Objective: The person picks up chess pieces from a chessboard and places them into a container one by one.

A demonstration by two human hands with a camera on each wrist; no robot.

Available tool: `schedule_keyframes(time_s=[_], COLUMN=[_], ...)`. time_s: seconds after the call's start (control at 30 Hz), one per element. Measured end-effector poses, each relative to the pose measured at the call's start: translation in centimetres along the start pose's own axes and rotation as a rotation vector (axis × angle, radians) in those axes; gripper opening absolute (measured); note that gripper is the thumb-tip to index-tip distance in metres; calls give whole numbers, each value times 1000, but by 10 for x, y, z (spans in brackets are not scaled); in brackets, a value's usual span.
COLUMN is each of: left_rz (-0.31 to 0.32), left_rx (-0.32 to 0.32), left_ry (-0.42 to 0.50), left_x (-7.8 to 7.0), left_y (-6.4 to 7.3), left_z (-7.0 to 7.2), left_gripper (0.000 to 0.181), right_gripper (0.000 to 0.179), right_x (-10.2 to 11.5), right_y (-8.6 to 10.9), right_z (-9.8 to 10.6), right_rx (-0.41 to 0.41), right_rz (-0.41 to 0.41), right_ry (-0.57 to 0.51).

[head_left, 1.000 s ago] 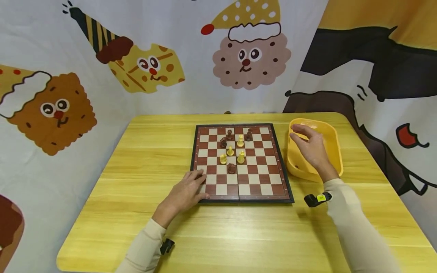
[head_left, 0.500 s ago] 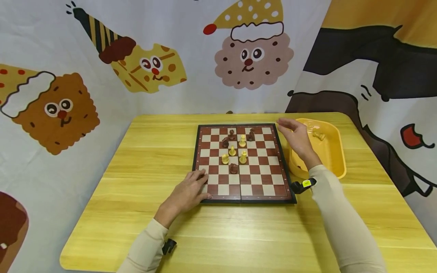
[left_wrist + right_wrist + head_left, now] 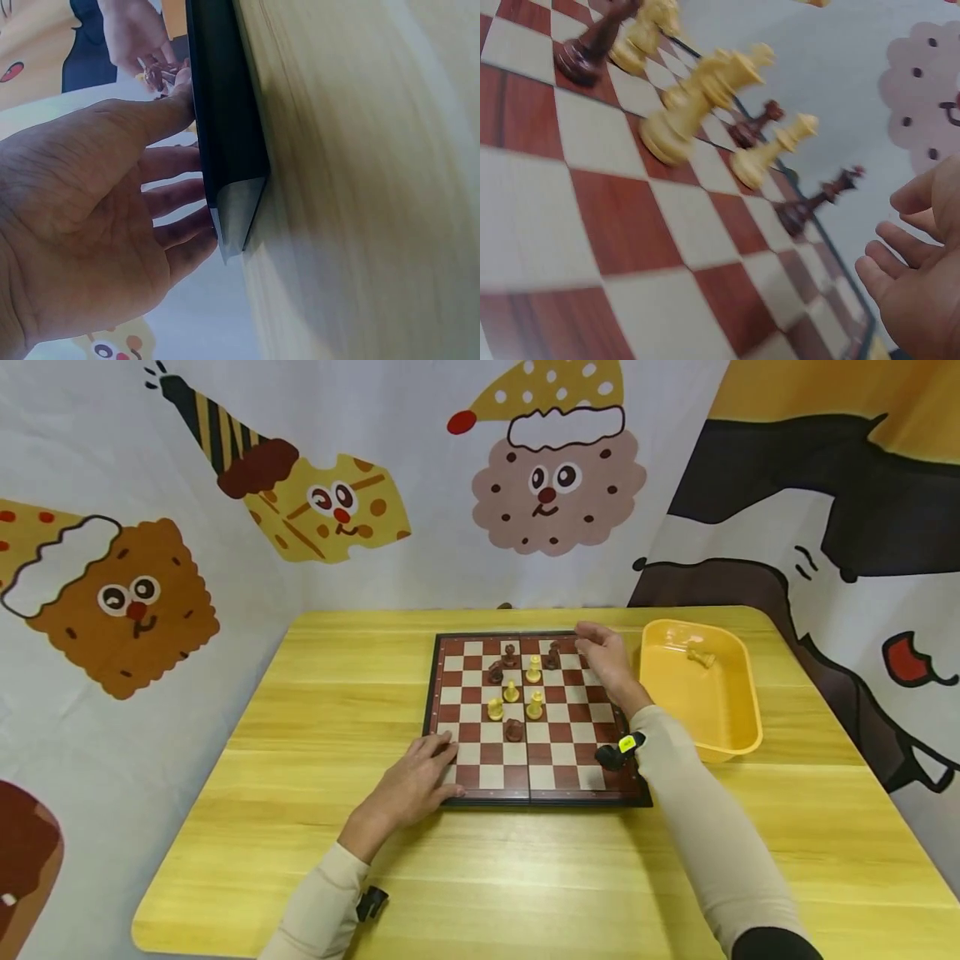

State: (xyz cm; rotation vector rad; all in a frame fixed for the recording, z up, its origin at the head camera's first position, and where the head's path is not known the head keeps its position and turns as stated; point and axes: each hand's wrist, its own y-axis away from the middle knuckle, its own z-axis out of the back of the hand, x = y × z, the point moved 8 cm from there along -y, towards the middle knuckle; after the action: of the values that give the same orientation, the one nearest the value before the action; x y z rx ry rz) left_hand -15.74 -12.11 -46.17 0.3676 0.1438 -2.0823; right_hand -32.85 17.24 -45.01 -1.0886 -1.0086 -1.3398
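Observation:
A folding chessboard (image 3: 555,760) bears several dark and cream chess pieces around its middle and far side. My left hand (image 3: 408,783) rests with its fingers on the board's near left corner; in the left wrist view its extended fingers (image 3: 172,160) and thumb touch the board's edge. Over the far right part of the board is my right hand (image 3: 611,664), its fingers loosely bent and holding nothing in the right wrist view. Nearest to it stands a dark king (image 3: 810,202). A cream king (image 3: 697,105) and a dark knight (image 3: 513,730) also stand on the squares.
To the right of the board sits a yellow plastic tray (image 3: 705,718), with a cream chess piece (image 3: 701,657) lying in it. Board and tray stand on a wood-grain table (image 3: 315,693). A cartoon-printed cloth (image 3: 420,577) hangs behind the table.
My right hand has moved left from over the yellow tray to above the board's far right part, uncovering the cream piece in the tray. The left hand stays on the board's corner.

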Motion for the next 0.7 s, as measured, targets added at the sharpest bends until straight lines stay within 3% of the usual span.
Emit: schedule_keyframes(time_s=[0.23,0.5,0.7], left_rz=[-20,-1,-2], left_rx=[-2,17,15], left_ry=[24,25,32], left_x=[-2,2,2], left_y=[-2,-1,0], left_z=[-2,-3,-2], left_gripper=[67,68,67], right_gripper=[40,34,34], right_x=[-21,-30,-28], right_y=[0,1,0], right_z=[-27,-33,-37], right_rx=[59,-12,-23], right_rz=[-37,-21,53], right_ry=[40,86,111])
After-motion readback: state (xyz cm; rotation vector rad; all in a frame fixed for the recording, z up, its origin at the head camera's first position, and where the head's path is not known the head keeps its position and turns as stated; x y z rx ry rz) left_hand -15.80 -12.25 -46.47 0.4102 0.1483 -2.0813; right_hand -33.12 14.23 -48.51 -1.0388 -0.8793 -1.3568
